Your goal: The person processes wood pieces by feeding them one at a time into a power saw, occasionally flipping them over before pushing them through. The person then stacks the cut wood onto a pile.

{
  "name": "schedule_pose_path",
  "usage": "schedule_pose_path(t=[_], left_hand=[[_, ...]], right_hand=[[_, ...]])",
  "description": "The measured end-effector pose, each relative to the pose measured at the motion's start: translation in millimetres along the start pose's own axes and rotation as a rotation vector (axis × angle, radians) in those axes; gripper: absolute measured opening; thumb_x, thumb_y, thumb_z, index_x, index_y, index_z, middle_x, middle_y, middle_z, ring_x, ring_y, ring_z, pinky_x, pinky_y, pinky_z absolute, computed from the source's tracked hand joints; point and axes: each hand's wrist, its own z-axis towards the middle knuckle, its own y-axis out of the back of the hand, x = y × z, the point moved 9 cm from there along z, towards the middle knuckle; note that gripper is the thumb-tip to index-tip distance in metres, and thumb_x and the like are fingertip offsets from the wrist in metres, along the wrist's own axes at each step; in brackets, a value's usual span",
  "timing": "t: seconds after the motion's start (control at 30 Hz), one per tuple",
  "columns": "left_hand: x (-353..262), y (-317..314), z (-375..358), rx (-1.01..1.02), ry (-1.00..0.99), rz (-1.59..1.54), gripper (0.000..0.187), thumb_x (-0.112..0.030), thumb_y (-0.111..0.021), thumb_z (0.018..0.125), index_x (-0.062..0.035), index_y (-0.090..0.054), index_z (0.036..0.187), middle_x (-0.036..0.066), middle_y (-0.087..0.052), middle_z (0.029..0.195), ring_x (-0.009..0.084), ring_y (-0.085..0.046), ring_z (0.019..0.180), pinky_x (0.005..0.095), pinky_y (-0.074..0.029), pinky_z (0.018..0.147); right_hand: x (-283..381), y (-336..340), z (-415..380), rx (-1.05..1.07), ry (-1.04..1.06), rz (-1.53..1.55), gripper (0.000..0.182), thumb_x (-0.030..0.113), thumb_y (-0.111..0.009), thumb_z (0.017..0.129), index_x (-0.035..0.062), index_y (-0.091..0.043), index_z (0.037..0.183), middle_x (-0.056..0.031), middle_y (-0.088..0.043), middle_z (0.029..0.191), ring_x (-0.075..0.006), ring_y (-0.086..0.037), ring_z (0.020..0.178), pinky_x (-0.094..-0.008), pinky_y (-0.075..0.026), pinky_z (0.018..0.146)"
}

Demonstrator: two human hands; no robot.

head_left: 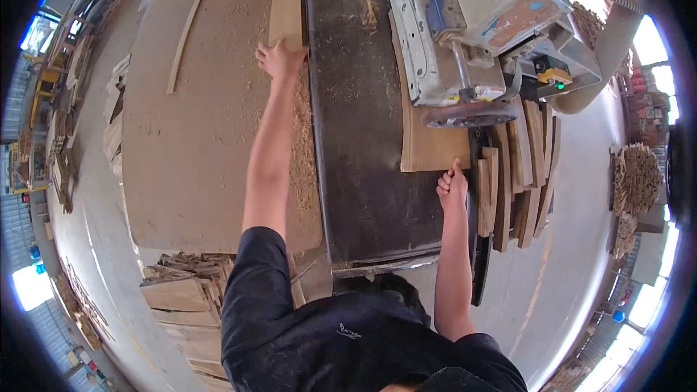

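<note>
My left hand reaches far forward, its fingers and thumb around the near end of a narrow, pale wooden board. That board lies on the brown side table along the edge of the dark machine bed. My right hand is closed at the near right corner of a wider tan board, with the thumb on its edge. This second board lies flat on the dark bed, partly hidden under the machine with its handwheel.
Several curved wooden pieces are stacked right of the bed. Sawdust and a thin curved strip lie on the brown table. A wood stack stands at near left. A grey hose runs from the machine.
</note>
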Motion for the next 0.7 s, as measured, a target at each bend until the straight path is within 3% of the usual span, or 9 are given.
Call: schedule_pose_path(t=[0.03, 0.13, 0.33, 0.4, 0.47, 0.57, 0.63, 0.67, 0.7], left_hand=[[4, -17, 10, 0.252, -0.014, 0.032, 0.063, -0.048, -0.083, 0.072, -0.0174, -0.068, 0.125, 0.029, -0.037, 0.148, 0.0466, -0.033, 0.136, 0.0564, -0.033, 0.110], [18, -17, 8, 0.330, -0.019, 0.083, 0.058, -0.048, -0.084, 0.070, -0.0211, -0.072, 0.120, 0.025, -0.055, 0.134, 0.0410, -0.043, 0.131, 0.0503, -0.038, 0.108], [58, 5, -81, 0.222, -0.176, 0.094, 0.055, -0.045, -0.077, 0.071, -0.0124, -0.073, 0.115, 0.020, -0.064, 0.118, 0.0387, -0.053, 0.114, 0.0481, -0.043, 0.100], [49, 51, -137, 0.257, -0.155, 0.152, 0.053, -0.042, -0.076, 0.071, -0.0087, -0.073, 0.112, 0.019, -0.066, 0.108, 0.0371, -0.055, 0.108, 0.0476, -0.045, 0.096], [70, 88, -195, 0.083, -0.251, 0.047, 0.051, -0.040, -0.075, 0.072, -0.0069, -0.073, 0.111, 0.019, -0.067, 0.098, 0.0340, -0.057, 0.104, 0.0463, -0.046, 0.095], [97, 146, -268, 0.233, -0.090, -0.053, 0.056, -0.036, -0.075, 0.074, -0.0080, -0.068, 0.122, 0.018, -0.068, 0.102, 0.0304, -0.058, 0.101, 0.0448, -0.048, 0.093], [149, 136, -332, 0.452, 0.454, -0.782, 0.062, -0.042, -0.062, 0.084, -0.0080, -0.056, 0.136, 0.017, -0.064, 0.122, 0.0297, -0.060, 0.105, 0.0481, -0.049, 0.092], [160, 150, -357, 0.430, 0.482, -0.774, 0.062, -0.042, -0.062, 0.084, -0.0080, -0.056, 0.136, 0.017, -0.064, 0.122, 0.0297, -0.060, 0.105, 0.0481, -0.049, 0.092], [149, 161, -387, 0.491, 0.661, -1.259, 0.064, -0.044, -0.054, 0.088, -0.0060, -0.050, 0.140, 0.019, -0.061, 0.126, 0.0327, -0.059, 0.111, 0.0499, -0.050, 0.091]], right_hand=[[4, -7, 4, -0.007, 0.002, -0.006, 0.044, 0.050, -0.052, 0.102, 0.0140, -0.040, 0.078, 0.0044, -0.030, 0.054, -0.0083, -0.026, 0.041, -0.0248, -0.018, 0.036], [13, -26, 16, 0.005, 0.021, 0.001, 0.045, 0.050, -0.054, 0.101, 0.0142, -0.042, 0.077, 0.0045, -0.033, 0.054, -0.0083, -0.028, 0.039, -0.0247, -0.019, 0.035], [37, -51, 35, -0.065, 0.142, -0.234, 0.042, 0.052, -0.052, 0.101, 0.0138, -0.050, 0.082, 0.0054, -0.039, 0.055, -0.0067, -0.031, 0.038, -0.0238, -0.019, 0.034], [42, -55, 43, 0.009, 0.186, -0.293, 0.043, 0.051, -0.050, 0.102, 0.0113, -0.055, 0.086, 0.0048, -0.042, 0.057, -0.0064, -0.032, 0.039, -0.0242, -0.019, 0.035], [33, -48, 34, 0.117, 0.176, -0.253, 0.043, 0.048, -0.049, 0.103, 0.0079, -0.062, 0.091, 0.0031, -0.044, 0.056, -0.0069, -0.033, 0.041, -0.0262, -0.023, 0.039], [15, -37, -5, 0.312, 0.325, -0.314, 0.038, 0.040, -0.050, 0.105, 0.0055, -0.064, 0.096, 0.0030, -0.045, 0.058, -0.0063, -0.035, 0.043, -0.0262, -0.024, 0.041], [-10, -11, -43, 0.325, 0.389, -0.576, 0.035, 0.036, -0.052, 0.105, 0.0038, -0.065, 0.101, 0.0034, -0.046, 0.059, -0.0059, -0.036, 0.046, -0.0262, -0.026, 0.043], [-27, 6, -58, 0.348, 0.372, -0.597, 0.035, 0.036, -0.052, 0.105, 0.0038, -0.065, 0.101, 0.0034, -0.046, 0.059, -0.0059, -0.036, 0.046, -0.0262, -0.026, 0.043], [-42, 18, -73, 0.400, 0.365, -0.615, 0.036, 0.036, -0.053, 0.105, 0.0033, -0.065, 0.102, 0.0026, -0.047, 0.061, -0.0058, -0.037, 0.047, -0.0260, -0.027, 0.044]])
